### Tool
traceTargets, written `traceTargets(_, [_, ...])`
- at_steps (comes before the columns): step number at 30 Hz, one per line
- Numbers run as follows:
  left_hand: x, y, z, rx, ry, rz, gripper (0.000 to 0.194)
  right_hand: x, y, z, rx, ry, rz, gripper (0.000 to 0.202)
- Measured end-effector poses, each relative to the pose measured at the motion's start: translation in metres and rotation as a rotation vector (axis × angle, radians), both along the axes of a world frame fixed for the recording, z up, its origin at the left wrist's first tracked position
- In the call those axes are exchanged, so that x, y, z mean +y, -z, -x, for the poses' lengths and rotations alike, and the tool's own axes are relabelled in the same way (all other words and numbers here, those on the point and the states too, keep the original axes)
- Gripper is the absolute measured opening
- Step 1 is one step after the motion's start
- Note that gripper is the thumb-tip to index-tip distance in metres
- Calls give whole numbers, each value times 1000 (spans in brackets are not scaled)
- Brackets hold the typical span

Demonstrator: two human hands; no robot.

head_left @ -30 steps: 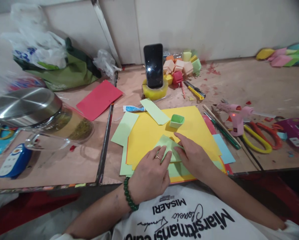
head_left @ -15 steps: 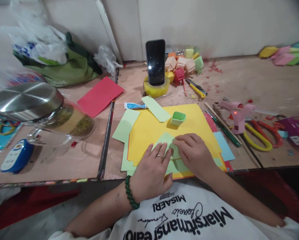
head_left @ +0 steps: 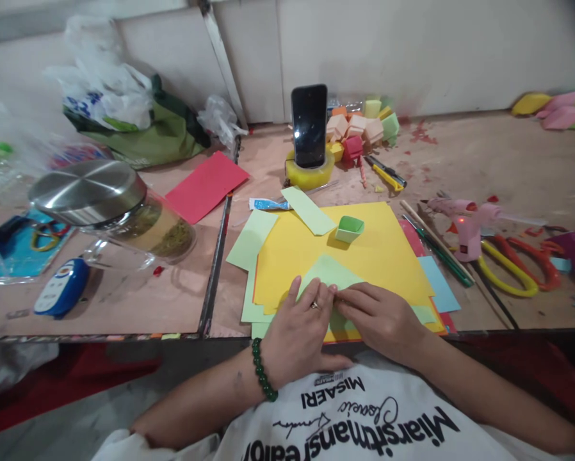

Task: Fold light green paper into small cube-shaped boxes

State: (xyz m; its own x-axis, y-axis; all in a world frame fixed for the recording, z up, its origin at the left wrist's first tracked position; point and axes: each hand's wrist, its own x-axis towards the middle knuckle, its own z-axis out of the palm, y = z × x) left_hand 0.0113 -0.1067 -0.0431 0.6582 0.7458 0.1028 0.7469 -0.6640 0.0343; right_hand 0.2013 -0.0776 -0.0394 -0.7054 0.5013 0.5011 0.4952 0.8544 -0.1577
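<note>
A light green sheet of paper (head_left: 326,271) lies on the yellow paper (head_left: 364,251), its pointed corner facing away from me. My left hand (head_left: 303,323), wearing a ring and a green bead bracelet, rests flat on the green sheet with its fingers stretched and thumb apart. My right hand (head_left: 382,315) has its fingers pressed together on the same sheet, its fingertips meeting those of my left hand. Both hands cover the near part of the sheet. Beyond them stands a small open green paper box (head_left: 349,229). A light green strip (head_left: 308,210) lies left of the box.
A phone (head_left: 309,125) leans upright in a yellow tape roll (head_left: 308,175). Folded paper shapes (head_left: 355,130) pile behind it. Rightward lie a utility knife (head_left: 386,174), pink glue gun (head_left: 467,225) and scissors (head_left: 513,272). A glass jug (head_left: 146,232) and red paper (head_left: 205,187) are at left.
My right fingertips have moved nearer to me, down the green sheet, and meet my left fingers. More of the sheet's far corner shows. The whole view has shifted slightly.
</note>
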Motion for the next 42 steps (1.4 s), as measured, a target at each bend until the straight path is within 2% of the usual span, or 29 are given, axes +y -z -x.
traceTargets(4, [-2, -3, -1, 37, 37, 23, 108, -1, 0, -1, -80, -9, 11, 29])
traceTargets(11, [-16, 0, 10, 121, 53, -45, 101, -5, -3, -2, -149, -4, -23, 28])
traceTargets(18, [-10, -9, 15, 128, 96, 1, 90, -5, -7, -5, -203, -49, -57, 27])
traceTargets(24, [-9, -14, 26, 126, 116, -12, 87, -7, -8, -22, -192, -27, -13, 31])
traceTargets(31, [-20, -15, 53, 78, 24, -117, 71, -12, -8, -51, -173, 58, -12, 36])
traceTargets(36, [-29, -15, 64, 18, -98, -153, 61, -17, -6, -65, -176, 118, -32, 36])
traceTargets(39, [-26, -18, 65, -33, -109, -169, 55, -16, -9, -67, -162, 152, 51, 34])
traceTargets(42, [-15, -24, 61, -65, -100, -147, 43, -10, -13, -59, -114, 220, 165, 28])
